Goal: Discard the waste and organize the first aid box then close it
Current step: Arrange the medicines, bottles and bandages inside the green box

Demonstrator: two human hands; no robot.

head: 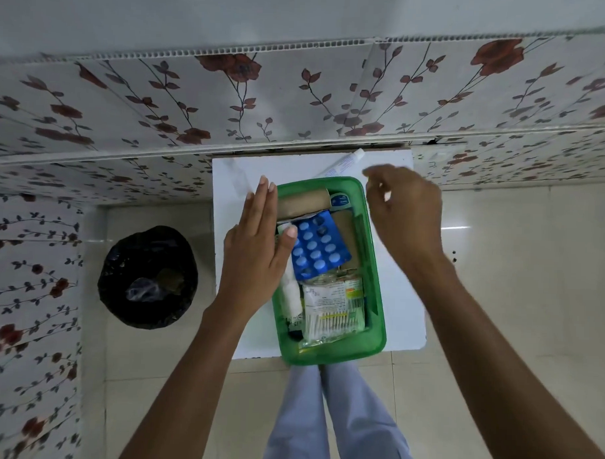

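**Head view: tube lies beyond the box, nearest the right hand**

Head view looks down on a green first aid box sitting lidless on a small white bench, its long axis running away from the person. Inside lie a brown bandage roll across the far end, a blue blister pack of tablets in the middle, a white gauze roll along the left wall and a packet of cotton buds at the near end.

The left hand is flat and open, fingers together and holding nothing, laid over the box's left rim with the thumb reaching in toward the blister pack. The right hand hovers over the far right corner of the box, fingers loosely curled and blurred; it seems empty, though I cannot tell for certain.

Just past the far rim, a white ointment tube rests on the bench, its long axis slanting from the box's far edge up and right toward the wall, cap end farthest away. It lies just beyond the right hand's fingertips and well apart from the left, so the right hand is the likelier one to fetch it. A clear flat piece, possibly the lid, lies on the bench beyond the left fingertips. The black-lined bin stands on the floor to the left of the bench, on the left hand's side.
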